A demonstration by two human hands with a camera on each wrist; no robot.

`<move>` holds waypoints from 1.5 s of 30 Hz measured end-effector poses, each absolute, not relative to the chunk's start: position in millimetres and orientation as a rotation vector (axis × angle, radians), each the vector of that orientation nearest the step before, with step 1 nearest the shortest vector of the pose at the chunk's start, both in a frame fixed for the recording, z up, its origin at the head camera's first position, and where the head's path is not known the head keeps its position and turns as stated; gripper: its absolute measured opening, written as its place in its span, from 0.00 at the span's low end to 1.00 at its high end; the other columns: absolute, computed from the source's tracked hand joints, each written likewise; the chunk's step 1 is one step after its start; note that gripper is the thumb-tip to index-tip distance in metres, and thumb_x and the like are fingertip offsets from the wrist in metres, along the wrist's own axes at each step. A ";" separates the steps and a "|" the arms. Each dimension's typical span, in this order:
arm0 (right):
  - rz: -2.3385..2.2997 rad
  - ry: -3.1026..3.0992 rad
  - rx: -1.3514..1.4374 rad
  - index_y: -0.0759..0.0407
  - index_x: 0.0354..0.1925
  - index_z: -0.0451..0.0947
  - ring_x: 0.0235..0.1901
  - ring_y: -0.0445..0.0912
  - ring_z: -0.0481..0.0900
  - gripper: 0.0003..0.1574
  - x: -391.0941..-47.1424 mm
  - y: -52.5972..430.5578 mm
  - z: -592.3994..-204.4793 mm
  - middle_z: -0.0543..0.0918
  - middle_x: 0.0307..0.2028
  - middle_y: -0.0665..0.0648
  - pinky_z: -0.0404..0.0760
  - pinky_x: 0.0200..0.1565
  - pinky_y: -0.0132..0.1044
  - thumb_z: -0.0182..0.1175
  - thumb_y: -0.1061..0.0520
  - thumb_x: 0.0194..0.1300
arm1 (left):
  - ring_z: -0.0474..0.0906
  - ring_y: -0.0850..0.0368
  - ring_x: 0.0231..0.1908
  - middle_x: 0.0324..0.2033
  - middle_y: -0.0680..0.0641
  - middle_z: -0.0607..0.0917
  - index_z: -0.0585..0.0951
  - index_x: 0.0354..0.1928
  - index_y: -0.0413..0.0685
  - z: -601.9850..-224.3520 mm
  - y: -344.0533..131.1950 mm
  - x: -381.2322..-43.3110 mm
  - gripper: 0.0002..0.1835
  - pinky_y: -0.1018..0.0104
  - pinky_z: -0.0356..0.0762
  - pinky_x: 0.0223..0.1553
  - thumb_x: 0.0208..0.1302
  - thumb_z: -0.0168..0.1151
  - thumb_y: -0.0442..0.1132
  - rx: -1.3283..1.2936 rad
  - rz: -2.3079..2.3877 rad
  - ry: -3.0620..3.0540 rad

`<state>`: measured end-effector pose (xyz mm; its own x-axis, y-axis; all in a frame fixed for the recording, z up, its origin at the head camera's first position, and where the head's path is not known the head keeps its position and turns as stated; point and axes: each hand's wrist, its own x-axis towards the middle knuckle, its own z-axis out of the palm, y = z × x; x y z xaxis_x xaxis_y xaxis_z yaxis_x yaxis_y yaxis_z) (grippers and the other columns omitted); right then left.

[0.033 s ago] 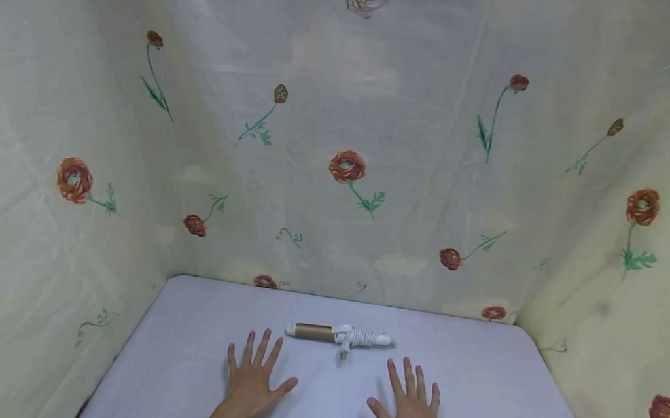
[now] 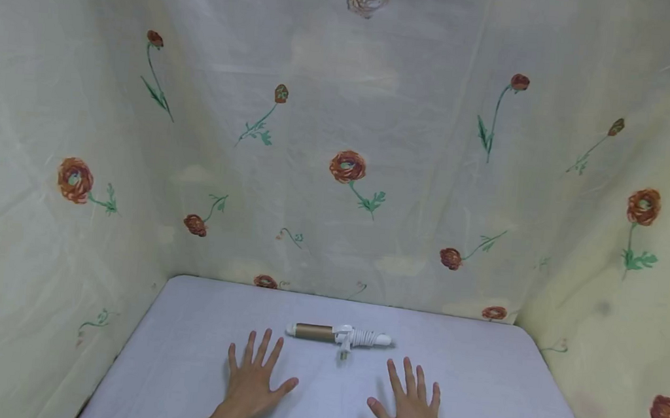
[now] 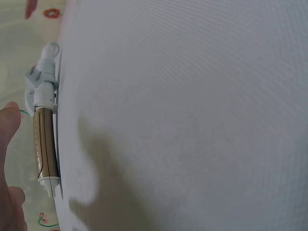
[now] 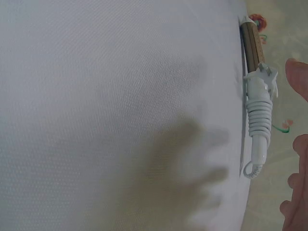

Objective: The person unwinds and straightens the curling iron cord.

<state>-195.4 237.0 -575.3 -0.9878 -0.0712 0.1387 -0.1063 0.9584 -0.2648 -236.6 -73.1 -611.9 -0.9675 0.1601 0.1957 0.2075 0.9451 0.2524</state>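
A curling iron (image 2: 325,333) with a gold-brown barrel and a white handle lies crosswise on the white table. Its white cord (image 2: 365,338) is wound round the handle, and the plug (image 2: 344,354) points toward the near side. My left hand (image 2: 250,383) is spread above the table, nearer than the barrel end and to its left. To the right, nearer than the handle end, my right hand (image 2: 412,412) is spread too. Neither hand touches the iron. Both wrist views show the curling iron (image 3: 45,142) (image 4: 258,108) beyond the fingers, with hand shadows on the cloth.
The white-covered table (image 2: 464,363) has rounded far corners. A flower-printed cloth (image 2: 404,227) hangs behind it and along both sides, close to the table's edges.
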 end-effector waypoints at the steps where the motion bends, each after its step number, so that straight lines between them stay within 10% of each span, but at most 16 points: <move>1: 0.411 -2.980 0.139 0.50 0.71 0.57 0.70 0.67 0.46 0.51 -195.3 237.0 -575.9 0.52 0.72 0.65 0.40 0.61 0.70 0.53 0.27 0.58 | 0.41 0.39 0.73 0.74 0.47 0.52 0.57 0.72 0.59 -611.7 -73.0 -236.4 0.47 0.30 0.32 0.63 0.56 0.44 0.76 -0.282 -0.409 -2.926; 15: 0.456 -2.943 0.202 0.49 0.70 0.59 0.70 0.67 0.49 0.47 -195.4 228.3 -575.9 0.54 0.72 0.65 0.40 0.61 0.70 0.55 0.30 0.59 | 0.46 0.38 0.72 0.73 0.43 0.54 0.59 0.71 0.55 -609.6 -74.2 -239.8 0.42 0.29 0.34 0.62 0.61 0.47 0.70 -0.327 -0.475 -2.838; 29: 0.445 -2.923 0.227 0.54 0.65 0.66 0.66 0.64 0.60 0.41 -199.7 220.4 -576.4 0.68 0.64 0.65 0.48 0.60 0.69 0.55 0.33 0.62 | 0.59 0.42 0.67 0.65 0.40 0.66 0.65 0.67 0.44 -599.8 -57.4 -296.2 0.32 0.39 0.59 0.60 0.63 0.59 0.48 -0.602 -0.621 -2.720; 38: 0.529 -2.881 0.279 0.58 0.63 0.66 0.59 0.60 0.69 0.38 -192.7 214.2 -580.3 0.75 0.57 0.64 0.51 0.58 0.70 0.59 0.40 0.62 | 0.62 0.40 0.65 0.63 0.41 0.70 0.67 0.66 0.46 -610.7 -44.9 -315.9 0.31 0.30 0.53 0.57 0.63 0.58 0.48 -0.599 -0.609 -2.761; 45: 0.614 -2.864 0.313 0.59 0.61 0.68 0.50 0.57 0.77 0.32 -194.9 206.6 -580.4 0.78 0.52 0.61 0.73 0.49 0.58 0.62 0.50 0.61 | 0.67 0.41 0.58 0.53 0.40 0.75 0.71 0.59 0.44 -622.3 -32.7 -323.4 0.25 0.30 0.57 0.53 0.63 0.59 0.46 -0.541 -0.762 -2.776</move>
<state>-194.9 206.6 -580.4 -0.9586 -0.1640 0.2329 -0.2450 0.8917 -0.3806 -323.4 -32.7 -622.3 -0.9100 0.2910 0.2953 0.4009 0.7988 0.4486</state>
